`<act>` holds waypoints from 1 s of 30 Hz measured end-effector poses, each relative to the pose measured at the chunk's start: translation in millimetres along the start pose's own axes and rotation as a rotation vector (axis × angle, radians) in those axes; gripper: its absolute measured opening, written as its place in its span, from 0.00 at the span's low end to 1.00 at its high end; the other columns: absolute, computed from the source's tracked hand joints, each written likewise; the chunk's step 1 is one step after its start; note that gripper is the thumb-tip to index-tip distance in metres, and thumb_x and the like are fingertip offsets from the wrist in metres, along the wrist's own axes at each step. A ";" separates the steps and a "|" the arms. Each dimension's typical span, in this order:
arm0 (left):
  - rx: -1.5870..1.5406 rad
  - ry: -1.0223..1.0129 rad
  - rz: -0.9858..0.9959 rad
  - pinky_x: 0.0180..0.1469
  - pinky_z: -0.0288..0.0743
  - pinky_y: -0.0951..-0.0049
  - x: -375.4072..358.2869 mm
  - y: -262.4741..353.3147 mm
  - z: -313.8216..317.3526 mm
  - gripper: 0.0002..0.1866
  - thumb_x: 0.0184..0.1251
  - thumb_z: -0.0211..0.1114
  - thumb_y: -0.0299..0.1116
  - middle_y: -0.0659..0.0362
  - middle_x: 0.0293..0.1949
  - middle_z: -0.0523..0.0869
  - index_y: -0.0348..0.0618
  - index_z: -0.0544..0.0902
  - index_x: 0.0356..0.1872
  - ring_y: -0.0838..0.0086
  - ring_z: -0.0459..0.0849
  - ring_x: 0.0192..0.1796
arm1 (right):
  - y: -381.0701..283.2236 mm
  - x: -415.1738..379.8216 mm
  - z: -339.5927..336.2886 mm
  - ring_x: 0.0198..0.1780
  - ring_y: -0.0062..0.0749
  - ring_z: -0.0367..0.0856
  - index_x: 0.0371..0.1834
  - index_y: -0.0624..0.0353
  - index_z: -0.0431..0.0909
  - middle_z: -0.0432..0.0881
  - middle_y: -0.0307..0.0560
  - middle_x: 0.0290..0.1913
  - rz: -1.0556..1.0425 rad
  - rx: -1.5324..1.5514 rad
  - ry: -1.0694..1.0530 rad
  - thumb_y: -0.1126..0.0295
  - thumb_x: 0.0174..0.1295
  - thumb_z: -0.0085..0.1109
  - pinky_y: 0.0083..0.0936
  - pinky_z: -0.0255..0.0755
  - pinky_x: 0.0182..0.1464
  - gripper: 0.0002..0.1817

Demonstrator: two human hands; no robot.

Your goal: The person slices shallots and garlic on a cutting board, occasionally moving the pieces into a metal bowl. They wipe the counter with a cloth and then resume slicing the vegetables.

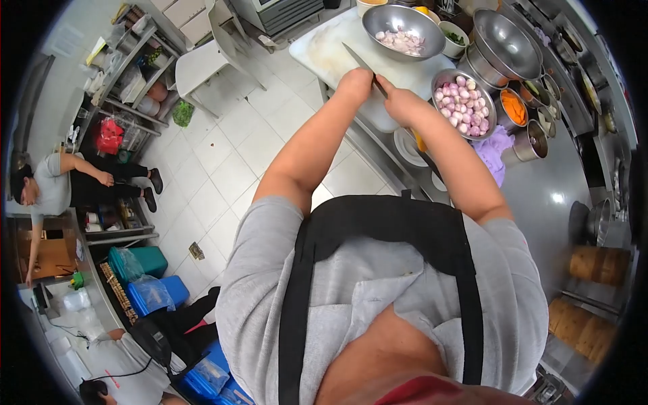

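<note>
Both hands are together over the front part of a white cutting board (327, 50). My right hand (401, 104) is closed round the handle of a knife (356, 56), whose blade points up and left. My left hand (356, 86) is closed beside the blade's base; anything inside it is hidden. Just beyond them, a metal bowl (422, 23) with pale chopped pieces (403, 41) stands on the board. To the right of my right hand is a bowl of peeled purple-white shallots (463, 106).
Right of the shallots are a purple cloth (495, 152), a container of orange pieces (514, 106) and a large empty metal bowl (507, 44). A white chair (202, 67) stands at the upper left. Two other people (57, 182) are at the far left.
</note>
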State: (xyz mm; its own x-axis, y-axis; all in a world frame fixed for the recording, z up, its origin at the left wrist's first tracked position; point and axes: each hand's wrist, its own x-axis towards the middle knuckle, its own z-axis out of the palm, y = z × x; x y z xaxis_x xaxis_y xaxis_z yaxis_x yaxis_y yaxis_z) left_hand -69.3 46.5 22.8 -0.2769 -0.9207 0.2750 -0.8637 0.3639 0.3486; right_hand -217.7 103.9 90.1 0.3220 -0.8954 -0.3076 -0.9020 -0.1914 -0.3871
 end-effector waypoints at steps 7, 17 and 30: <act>-0.029 -0.019 -0.039 0.46 0.76 0.57 -6.8 3.9 3.2 0.08 0.57 0.59 0.30 0.44 0.38 0.82 0.38 0.83 0.33 0.51 0.82 0.42 | 0.0 0.8 7.4 0.43 0.53 0.81 0.76 0.39 0.45 0.80 0.65 0.46 0.010 0.028 0.037 0.75 0.60 0.37 0.41 0.73 0.48 0.38; 0.000 -0.028 -0.071 0.47 0.76 0.59 -4.5 4.9 3.3 0.08 0.57 0.61 0.31 0.45 0.39 0.83 0.39 0.83 0.33 0.52 0.82 0.44 | -6.7 -3.1 1.5 0.44 0.51 0.81 0.76 0.37 0.44 0.80 0.65 0.47 0.073 0.066 -0.016 0.77 0.60 0.35 0.40 0.73 0.48 0.38; -0.032 0.041 -0.022 0.45 0.77 0.58 -5.6 3.5 3.9 0.07 0.57 0.61 0.29 0.44 0.38 0.82 0.37 0.83 0.33 0.51 0.83 0.42 | -12.5 -4.7 -4.0 0.44 0.52 0.81 0.76 0.39 0.42 0.79 0.66 0.46 0.039 0.113 0.008 0.77 0.60 0.37 0.40 0.73 0.48 0.39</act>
State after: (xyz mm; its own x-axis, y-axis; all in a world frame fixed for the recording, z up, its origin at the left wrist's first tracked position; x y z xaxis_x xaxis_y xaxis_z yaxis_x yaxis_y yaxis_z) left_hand -72.4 52.3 19.0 -0.2398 -0.9224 0.3027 -0.8554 0.3482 0.3836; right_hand -209.1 108.9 99.9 0.2845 -0.9046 -0.3175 -0.8754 -0.1101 -0.4707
